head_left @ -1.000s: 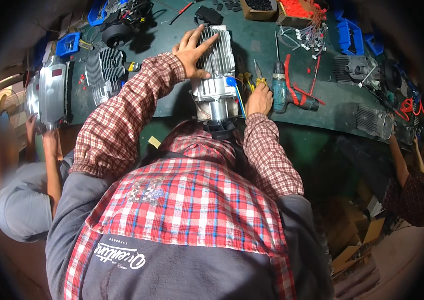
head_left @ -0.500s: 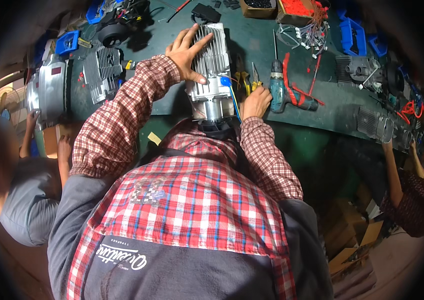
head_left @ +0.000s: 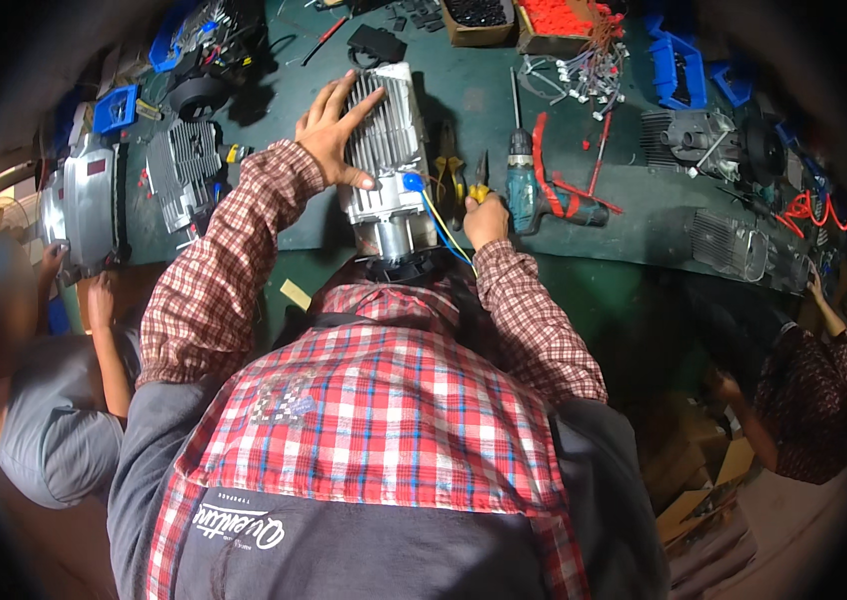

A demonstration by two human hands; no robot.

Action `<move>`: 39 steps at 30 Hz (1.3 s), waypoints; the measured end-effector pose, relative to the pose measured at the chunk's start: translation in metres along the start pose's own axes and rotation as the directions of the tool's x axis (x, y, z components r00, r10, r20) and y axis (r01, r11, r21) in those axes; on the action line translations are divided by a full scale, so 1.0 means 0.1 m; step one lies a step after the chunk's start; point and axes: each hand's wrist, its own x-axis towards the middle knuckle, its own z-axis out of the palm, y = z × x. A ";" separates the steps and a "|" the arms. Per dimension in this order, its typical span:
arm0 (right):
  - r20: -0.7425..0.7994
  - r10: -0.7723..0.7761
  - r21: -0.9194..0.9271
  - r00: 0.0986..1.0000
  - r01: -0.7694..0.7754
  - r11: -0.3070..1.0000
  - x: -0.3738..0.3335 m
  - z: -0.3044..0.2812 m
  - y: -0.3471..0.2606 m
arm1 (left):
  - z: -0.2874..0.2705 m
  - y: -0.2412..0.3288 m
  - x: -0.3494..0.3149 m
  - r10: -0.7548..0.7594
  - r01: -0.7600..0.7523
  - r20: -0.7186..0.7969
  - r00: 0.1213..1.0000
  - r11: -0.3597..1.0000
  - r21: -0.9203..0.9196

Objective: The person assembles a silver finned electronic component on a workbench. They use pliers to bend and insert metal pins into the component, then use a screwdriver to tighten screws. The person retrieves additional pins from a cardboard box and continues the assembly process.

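Observation:
A finned metal housing [head_left: 384, 135] lies on the bench in front of me, with a round metal neck and a black fan-like part at its near end. My left hand [head_left: 334, 135] rests on its left side, fingers spread over the fins. A blue round piece [head_left: 414, 182] with yellow and blue wires sits on the housing's right side. My right hand [head_left: 487, 217] is closed around the yellow handles of pointed pliers [head_left: 483, 180], whose dark jaws point away from me. Another pair of yellow-handled pliers [head_left: 451, 170] lies between the housing and my right hand.
A cordless drill [head_left: 526, 185] with red straps lies right of the pliers. Finned housings [head_left: 184, 170] stand at left and right. Boxes of black and red parts [head_left: 556, 18], wire connectors [head_left: 594, 80] and blue bins [head_left: 679, 72] line the back. Co-workers [head_left: 64, 400] work at both sides.
The scene has shifted slightly left in view. My right hand has drawn the pliers a little toward me. My left hand stays on the housing. The co-worker at right has lowered one hand.

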 end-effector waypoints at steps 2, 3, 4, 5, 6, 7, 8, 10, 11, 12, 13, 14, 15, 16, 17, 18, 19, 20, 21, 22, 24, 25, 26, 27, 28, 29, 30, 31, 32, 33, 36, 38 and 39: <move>0.071 -0.054 -0.011 0.996 0.055 0.998 0.01 -0.13 0.00 | -0.01 -0.01 -0.01 -0.022 0.022 0.018 1.000 1.000 0.006; 0.099 -0.110 -0.016 0.989 0.112 0.994 -0.01 -0.21 0.01 | -0.02 0.00 0.00 -0.028 0.028 0.030 0.999 1.000 0.001; 0.068 -0.153 0.018 0.986 0.152 0.988 -0.11 -0.32 -0.05 | -0.04 0.03 -0.02 -0.048 0.047 0.019 0.999 0.999 0.002; -0.081 -0.343 0.028 0.936 0.346 0.938 -0.20 -0.38 -0.03 | -0.04 0.02 -0.02 -0.033 0.033 0.016 0.999 0.999 0.001; -0.147 -0.496 0.094 0.856 0.511 0.854 -0.21 -0.55 -0.01 | -0.02 0.00 0.00 -0.019 0.019 0.013 1.000 1.000 0.000; -0.181 -0.531 0.190 0.828 0.559 0.807 -0.31 -0.81 -0.15 | 0.00 -0.04 0.00 -0.013 0.013 0.015 1.000 1.000 0.001; 0.041 -0.438 0.443 0.898 0.377 0.813 -0.43 -1.18 -0.34 | 0.04 -0.08 0.00 0.003 -0.003 -0.004 1.000 1.000 0.009; 0.130 -0.457 0.928 0.880 0.054 0.369 -0.70 -1.56 -0.60 | 0.04 -0.09 -0.01 -0.009 0.008 0.018 1.000 0.999 0.050; 0.152 -0.546 0.967 0.824 -0.010 0.255 -0.83 -1.78 -0.82 | 0.05 -0.11 0.00 -0.009 0.007 0.023 1.000 0.998 0.066; 0.129 -0.712 0.977 0.690 0.032 0.209 -0.78 -1.89 -0.87 | 0.08 -0.13 0.03 0.007 -0.008 0.016 1.000 0.997 0.073; 0.080 -0.775 0.994 0.627 0.012 0.112 -0.85 -1.95 -1.09 | 0.11 -0.15 0.06 0.019 -0.019 0.003 1.000 0.996 0.085; 0.121 -0.815 0.992 0.567 -0.092 0.083 -0.94 -2.01 -1.30 | 0.11 -0.15 0.07 0.033 -0.034 0.015 0.999 0.995 0.092; 0.088 -0.861 0.988 0.501 -0.153 0.012 -0.96 -2.01 -1.41 | 0.11 -0.16 0.13 0.055 -0.058 0.032 0.998 0.993 0.104; 0.058 -0.902 0.974 0.428 -0.222 -0.042 -0.99 -2.00 -1.52 | 0.13 -0.15 0.18 0.057 -0.062 0.050 0.997 0.992 0.106; 0.034 -0.923 0.956 0.383 -0.283 -0.082 -1.02 -2.00 -1.60 | 0.09 -0.10 0.19 0.026 -0.032 0.064 0.998 0.994 0.104; 0.013 -0.941 0.930 0.339 -0.349 -0.113 -1.05 -1.99 -1.68 | 0.12 -0.08 0.19 0.009 -0.015 0.060 0.998 0.994 0.105; 0.085 -0.835 0.966 0.544 -0.250 -0.065 -1.21 -2.00 -1.73 | 0.14 -0.07 0.18 -0.013 0.007 0.055 0.998 0.994 0.108; 0.135 -0.719 0.985 0.682 -0.014 0.172 -1.25 -1.91 -1.70 | 0.13 -0.02 0.19 -0.026 0.019 0.058 0.998 0.993 0.114; 0.120 -0.581 0.885 0.805 0.178 0.429 -1.27 -1.77 -1.61 | 0.14 -0.02 0.18 -0.018 0.013 0.052 0.999 0.995 0.095; 0.153 -0.545 0.720 0.824 0.285 0.632 -1.24 -1.52 -1.41 | 0.16 -0.02 0.19 -0.006 0.003 0.045 0.999 0.997 0.082; 0.176 -0.484 0.330 0.857 0.411 0.850 -1.24 -1.09 -1.10 | 0.17 0.00 0.24 0.021 -0.022 0.015 1.000 0.997 0.074; 0.182 -0.466 0.156 0.866 0.442 0.883 -1.29 -0.93 -1.01 | 0.21 0.01 0.26 0.031 -0.031 -0.003 1.000 0.996 0.081; 0.076 -0.505 0.094 0.860 0.498 0.862 -1.28 -0.75 -0.87 | 0.15 0.08 0.26 0.027 -0.028 0.029 0.999 0.999 0.046; -0.026 -0.553 0.029 0.833 0.553 0.832 -1.28 -0.62 -0.79 | 0.16 0.10 0.26 0.024 -0.025 0.020 1.000 0.999 0.046; -0.059 -0.552 0.061 0.832 0.555 0.829 -1.30 -0.61 -0.81 | 0.15 0.12 0.24 0.018 -0.018 0.015 1.000 0.999 0.049; -0.109 -0.581 0.062 0.807 0.588 0.806 -1.32 -0.60 -0.83 | 0.16 0.13 0.24 0.012 -0.013 0.010 1.000 0.999 0.051; -0.159 -0.606 0.061 0.780 0.620 0.782 -1.34 -0.58 -0.85 | 0.17 0.13 0.25 0.016 -0.016 -0.007 1.000 0.999 0.051; -0.212 -0.626 0.054 0.751 0.648 0.759 -1.35 -0.57 -0.86 | 0.18 0.13 0.25 0.023 -0.022 -0.011 1.000 0.998 0.058; -0.043 -0.553 0.047 0.832 0.555 0.831 -1.35 -0.55 -0.86 | 0.19 0.14 0.26 0.031 -0.030 -0.015 0.999 0.997 0.065; 0.104 -0.458 -0.045 0.883 0.464 0.885 -1.32 -0.46 -0.83 | 0.20 0.14 0.27 0.040 -0.038 -0.018 0.999 0.997 0.072; 0.010 -0.476 -0.017 0.879 0.476 0.879 -1.36 -0.44 -0.84 | 0.20 0.18 0.26 0.034 -0.031 -0.034 0.999 0.996 0.084; -0.095 -0.499 0.021 0.862 0.503 0.864 -1.46 -0.56 -0.98 | 0.22 0.15 0.23 0.042 -0.036 -0.067 0.997 0.996 0.081; -0.182 -0.521 0.031 0.834 0.535 0.845 -1.48 -0.58 -0.99 | 0.24 0.14 0.22 0.037 -0.032 -0.060 0.998 0.996 0.088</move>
